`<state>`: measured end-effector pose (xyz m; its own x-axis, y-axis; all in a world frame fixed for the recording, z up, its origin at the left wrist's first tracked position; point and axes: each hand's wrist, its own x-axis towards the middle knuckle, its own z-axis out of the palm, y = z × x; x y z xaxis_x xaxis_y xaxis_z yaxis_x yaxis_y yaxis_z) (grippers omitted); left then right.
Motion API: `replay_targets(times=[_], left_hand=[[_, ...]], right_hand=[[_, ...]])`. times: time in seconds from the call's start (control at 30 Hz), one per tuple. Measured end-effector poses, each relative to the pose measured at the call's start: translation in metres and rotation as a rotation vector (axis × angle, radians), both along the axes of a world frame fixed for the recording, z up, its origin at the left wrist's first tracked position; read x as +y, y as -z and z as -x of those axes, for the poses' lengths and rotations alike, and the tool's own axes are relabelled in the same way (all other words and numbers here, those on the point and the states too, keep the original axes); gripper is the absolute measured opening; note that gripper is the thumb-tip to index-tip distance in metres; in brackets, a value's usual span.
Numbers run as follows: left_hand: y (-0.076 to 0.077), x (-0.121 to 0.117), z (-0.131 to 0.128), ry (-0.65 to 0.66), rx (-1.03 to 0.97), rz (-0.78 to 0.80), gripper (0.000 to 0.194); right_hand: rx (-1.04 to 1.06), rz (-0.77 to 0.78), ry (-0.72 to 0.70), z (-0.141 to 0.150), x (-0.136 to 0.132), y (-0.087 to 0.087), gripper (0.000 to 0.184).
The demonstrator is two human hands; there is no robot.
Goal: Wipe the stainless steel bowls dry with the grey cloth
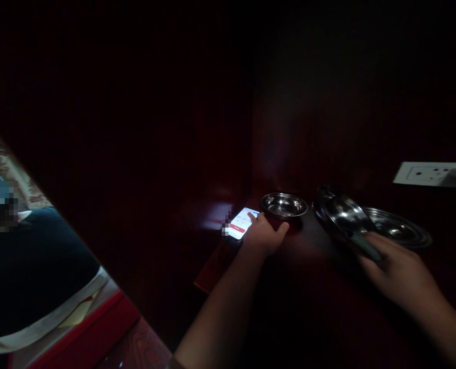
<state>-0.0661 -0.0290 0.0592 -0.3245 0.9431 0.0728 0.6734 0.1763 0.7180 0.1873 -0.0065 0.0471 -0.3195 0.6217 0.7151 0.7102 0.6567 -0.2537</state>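
Observation:
My left hand (264, 236) reaches forward with its thumb spread and a finger on the lit screen of a smartphone (239, 224). The hand is open and grips nothing. Behind it sits a shallow steel bowl (284, 204), upright and shiny. My right hand (397, 266) is closed on a tilted steel bowl (349, 214), blurred and raised at an angle. A grey-green strip (366, 248) shows at its fingers; I cannot tell whether it is cloth or part of the bowl. Partly hidden beyond that hand lies a wide steel plate (399, 225).
Dark reddish panels rise at the left and back of this shelf. A white socket plate (423, 174) with a plug is on the right wall. Past the slanted panel edge at left, a person in dark clothing (32, 271) is near a red-edged surface (93, 328).

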Motion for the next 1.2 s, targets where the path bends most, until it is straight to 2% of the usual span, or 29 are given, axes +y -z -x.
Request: replay_targets(times=[0.17,0.37,0.43,0.53,0.6,0.67,0.77,0.83,0.9,0.97,1.07,1.2], left_hand=[[0.003,0.001,0.009,-0.05,0.027,0.067,0.09],[0.001,-0.004,0.006,-0.041,0.054,0.086,0.09],[0.0,-0.007,0.001,-0.027,0.044,0.054,0.091],[0.0,-0.012,-0.011,0.043,-0.007,-0.1,0.086],[0.0,-0.012,-0.022,0.11,-0.106,-0.193,0.079],[0.0,-0.009,-0.033,0.192,-0.284,-0.213,0.071],[-0.002,0.001,-0.05,0.352,-0.624,-0.154,0.065],[-0.003,0.009,-0.063,0.419,-0.827,-0.078,0.07],[-0.004,0.015,-0.075,0.494,-0.989,-0.026,0.076],[-0.002,0.02,-0.086,0.552,-1.095,-0.034,0.073],[0.008,0.025,-0.096,0.536,-1.15,-0.128,0.063],[0.025,0.032,-0.099,0.427,-1.228,-0.179,0.049]], right_hand=[[-0.025,-0.06,-0.04,-0.002,0.0,0.002,0.018],[-0.061,-0.175,-0.074,-0.003,0.005,0.005,0.016],[-0.057,-0.196,-0.073,-0.002,0.005,0.005,0.017],[-0.039,-0.216,-0.064,-0.001,0.004,0.004,0.018],[-0.037,-0.221,-0.069,0.0,0.003,0.002,0.018],[-0.03,-0.219,-0.078,0.0,0.002,0.0,0.018],[0.005,-0.197,-0.089,0.001,0.001,-0.001,0.016],[0.024,-0.151,-0.104,0.001,0.002,0.0,0.016],[0.026,-0.077,-0.132,0.002,0.003,0.002,0.017],[0.013,0.009,-0.165,0.003,0.004,0.005,0.017],[0.0,0.098,-0.186,0.007,0.005,0.008,0.015],[-0.023,0.271,-0.271,0.014,0.0,0.004,0.015]])
